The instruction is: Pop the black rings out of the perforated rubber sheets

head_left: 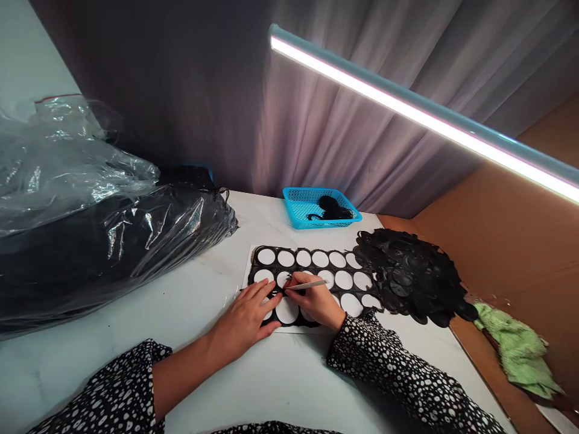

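In the head view a black sheet (335,306) with rows of round white openings lies on a white board on the table. My left hand (248,310) rests on the sheet's left end, its fingers stretched out and apart. Over the middle of the sheet, my right hand (314,296) pinches a slim pale stick-like tool (308,284). The tool points left, toward my left fingertips; its exact kind is too small to tell. Small black scraps show near its tip. Both hands cover some of the openings.
A heap of thin black pieces (407,277) touches the sheet's right end. Behind stands a blue mesh basket (296,220) with black pieces inside. A large plastic bag (136,223) of black material fills the left. A green cloth (515,343) lies right; a tube lamp (407,108) hangs above.
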Available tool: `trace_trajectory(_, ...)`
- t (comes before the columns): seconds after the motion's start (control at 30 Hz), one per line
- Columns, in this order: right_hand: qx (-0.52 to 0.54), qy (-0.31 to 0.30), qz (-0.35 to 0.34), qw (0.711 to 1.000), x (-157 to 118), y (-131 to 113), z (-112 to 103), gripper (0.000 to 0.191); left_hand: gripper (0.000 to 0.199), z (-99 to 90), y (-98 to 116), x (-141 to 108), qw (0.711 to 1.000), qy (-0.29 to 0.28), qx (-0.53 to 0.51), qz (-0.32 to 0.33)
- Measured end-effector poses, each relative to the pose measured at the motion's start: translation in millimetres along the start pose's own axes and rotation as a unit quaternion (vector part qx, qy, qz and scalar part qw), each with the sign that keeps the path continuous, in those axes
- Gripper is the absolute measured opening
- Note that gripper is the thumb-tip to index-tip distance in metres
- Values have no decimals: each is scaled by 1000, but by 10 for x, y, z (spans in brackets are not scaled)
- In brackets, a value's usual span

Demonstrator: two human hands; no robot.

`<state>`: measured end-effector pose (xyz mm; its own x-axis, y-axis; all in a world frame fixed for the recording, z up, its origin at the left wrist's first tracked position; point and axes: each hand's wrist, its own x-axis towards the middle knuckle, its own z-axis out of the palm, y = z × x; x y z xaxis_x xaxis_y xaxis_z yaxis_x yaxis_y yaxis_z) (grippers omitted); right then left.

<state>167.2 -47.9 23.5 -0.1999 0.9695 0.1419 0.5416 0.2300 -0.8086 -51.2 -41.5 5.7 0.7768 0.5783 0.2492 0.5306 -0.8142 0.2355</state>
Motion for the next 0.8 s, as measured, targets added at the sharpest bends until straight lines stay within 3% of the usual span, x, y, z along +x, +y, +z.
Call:
trace_trajectory(0.53,84,-11,36,996,14,48,-36,20,44,-20,-6,16,1000,-12,-21,-1)
trace_trajectory(0.8,35,-12,10,999,16,32,-25,20,43,-1,-9,19,1000,1,-26,-2)
